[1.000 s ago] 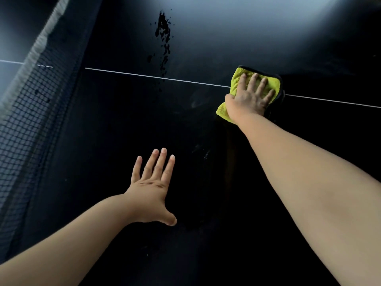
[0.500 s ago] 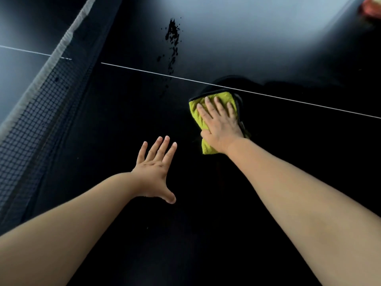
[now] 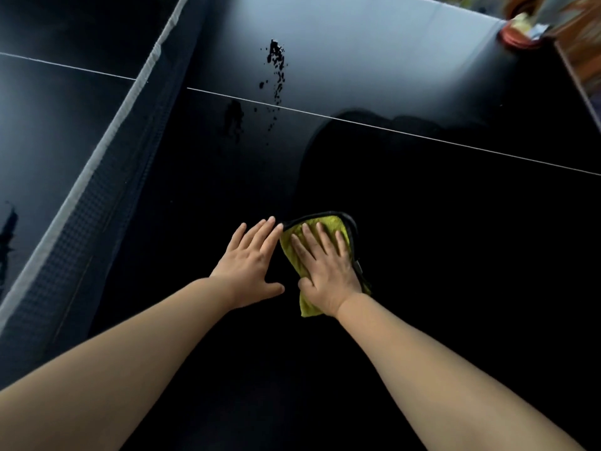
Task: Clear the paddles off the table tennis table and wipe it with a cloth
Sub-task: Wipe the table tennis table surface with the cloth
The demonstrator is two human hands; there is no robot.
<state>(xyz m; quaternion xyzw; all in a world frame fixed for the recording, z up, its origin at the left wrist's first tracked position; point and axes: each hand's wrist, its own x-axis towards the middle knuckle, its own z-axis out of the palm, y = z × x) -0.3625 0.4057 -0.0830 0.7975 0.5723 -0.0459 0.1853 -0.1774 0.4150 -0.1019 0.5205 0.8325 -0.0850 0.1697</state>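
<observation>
Yellow cloth (image 3: 309, 305) lengthwise away, under flat right hand (image 3: 328, 271)

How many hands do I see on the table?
2. The left hand lies flat on the dark table, beside the yellow cloth; the right hand presses on that cloth.

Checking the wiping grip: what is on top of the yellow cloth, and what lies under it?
The right hand lies flat on the yellow cloth, fingers straight. Under it is the dark table; the patch it covers is hidden.
</observation>
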